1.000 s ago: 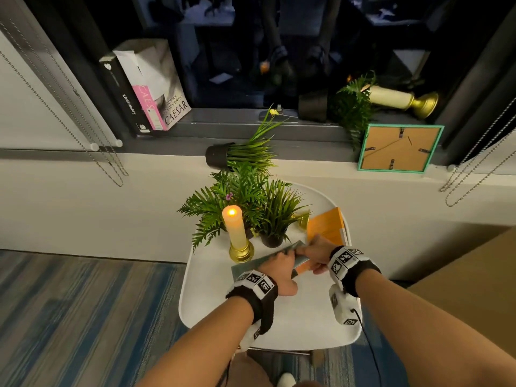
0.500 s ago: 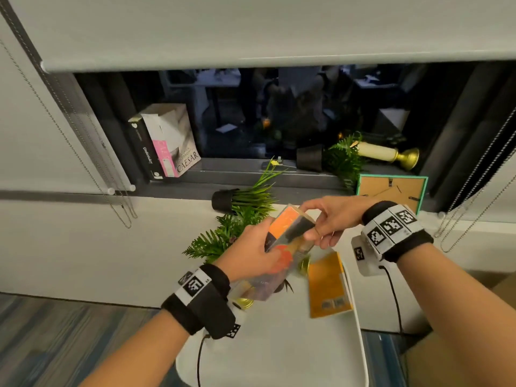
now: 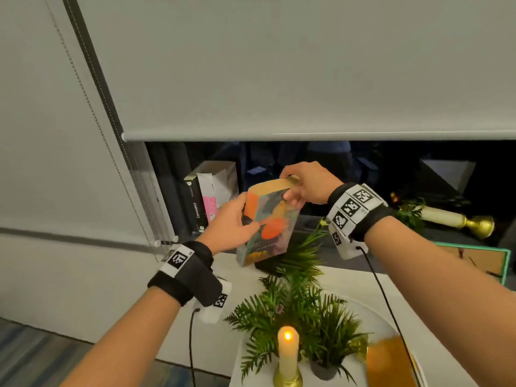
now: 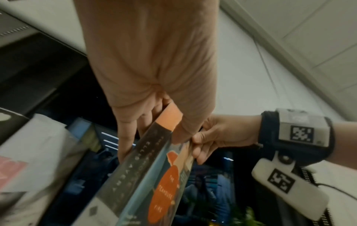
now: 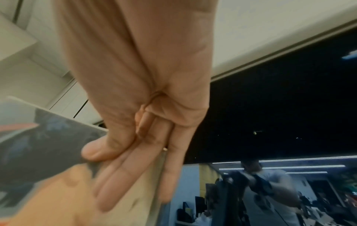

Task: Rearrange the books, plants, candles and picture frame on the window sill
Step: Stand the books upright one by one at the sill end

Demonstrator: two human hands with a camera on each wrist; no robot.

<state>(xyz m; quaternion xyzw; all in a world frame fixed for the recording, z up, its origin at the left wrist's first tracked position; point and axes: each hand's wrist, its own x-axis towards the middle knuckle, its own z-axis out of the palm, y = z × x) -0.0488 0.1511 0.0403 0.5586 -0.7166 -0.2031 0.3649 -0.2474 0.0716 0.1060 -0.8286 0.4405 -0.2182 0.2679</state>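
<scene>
Your left hand [image 3: 229, 223] grips the paperback [image 3: 268, 224] at its spine, and your right hand [image 3: 305, 182] pinches its top corner. It's held upright over the window sill [image 3: 391, 263], near the leaning books [image 3: 212, 196]. Risk: its lower edge snags the tipped plant [image 3: 301, 252] below.

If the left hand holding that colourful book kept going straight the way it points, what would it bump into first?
Probably the books leaning on the sill. The left hand grips the colourful book and points up toward the window, with those books just beyond and left of it. Depth is unclear; it might pass them and meet the window glass.
</scene>
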